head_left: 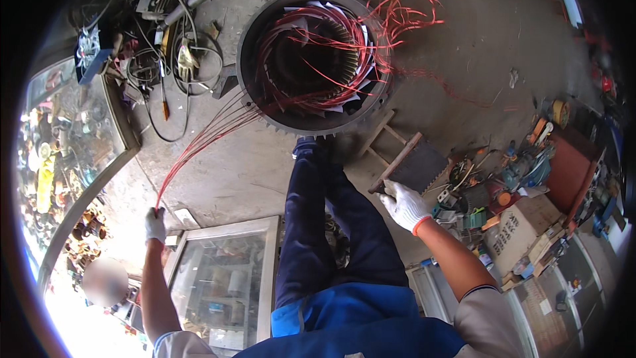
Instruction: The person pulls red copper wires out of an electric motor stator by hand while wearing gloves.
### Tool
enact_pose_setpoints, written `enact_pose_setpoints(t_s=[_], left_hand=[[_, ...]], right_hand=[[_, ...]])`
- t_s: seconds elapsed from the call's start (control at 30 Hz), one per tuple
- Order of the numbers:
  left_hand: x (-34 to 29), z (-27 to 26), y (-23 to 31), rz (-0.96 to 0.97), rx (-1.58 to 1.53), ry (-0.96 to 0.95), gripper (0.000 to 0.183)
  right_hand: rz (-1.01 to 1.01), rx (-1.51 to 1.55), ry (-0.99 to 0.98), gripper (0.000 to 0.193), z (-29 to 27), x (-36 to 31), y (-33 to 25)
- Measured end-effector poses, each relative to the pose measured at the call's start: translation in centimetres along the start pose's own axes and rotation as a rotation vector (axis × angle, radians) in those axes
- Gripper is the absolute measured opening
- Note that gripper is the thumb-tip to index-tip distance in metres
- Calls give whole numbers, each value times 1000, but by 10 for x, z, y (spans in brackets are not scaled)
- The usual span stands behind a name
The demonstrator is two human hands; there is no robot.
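A large round motor stator (248, 73) stands ahead of me. Red winding wires (331, 41) loop round its bore, with white insulation slips between them. A long bundle of red wires (199, 138) runs from its near left rim to my left hand (156, 225), which is closed round the bundle's end in a white glove. My right hand (405, 205), also gloved, is closed on the near end of a wooden bar of a small stool (417, 167) with a dark seat. Its fingertips are partly hidden.
Loose red wires (407, 16) spill over the stator's right side. Cables (189, 59) and tools lie at left. A glass-paned frame (222, 278) is near my left leg. A cardboard box (520, 232) and clutter crowd the right. Another person (105, 282) is at lower left.
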State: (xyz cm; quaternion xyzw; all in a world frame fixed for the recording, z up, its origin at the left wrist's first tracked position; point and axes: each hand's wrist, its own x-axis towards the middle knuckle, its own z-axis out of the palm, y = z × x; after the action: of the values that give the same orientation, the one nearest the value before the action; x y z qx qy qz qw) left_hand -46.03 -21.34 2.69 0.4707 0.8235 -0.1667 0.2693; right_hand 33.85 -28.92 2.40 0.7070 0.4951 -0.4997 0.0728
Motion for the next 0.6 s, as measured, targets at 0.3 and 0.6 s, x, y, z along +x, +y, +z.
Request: enact_pose_setpoints(t_s=[0.3,0.6], left_hand=[[-116,200,149,-140,-263,-521,109],[-109,71,252,-68,379,-703,130]], right_hand=[[-511,-554,517,75,-81,136,-128],[-524,-463,235,22,-169,194,-158]])
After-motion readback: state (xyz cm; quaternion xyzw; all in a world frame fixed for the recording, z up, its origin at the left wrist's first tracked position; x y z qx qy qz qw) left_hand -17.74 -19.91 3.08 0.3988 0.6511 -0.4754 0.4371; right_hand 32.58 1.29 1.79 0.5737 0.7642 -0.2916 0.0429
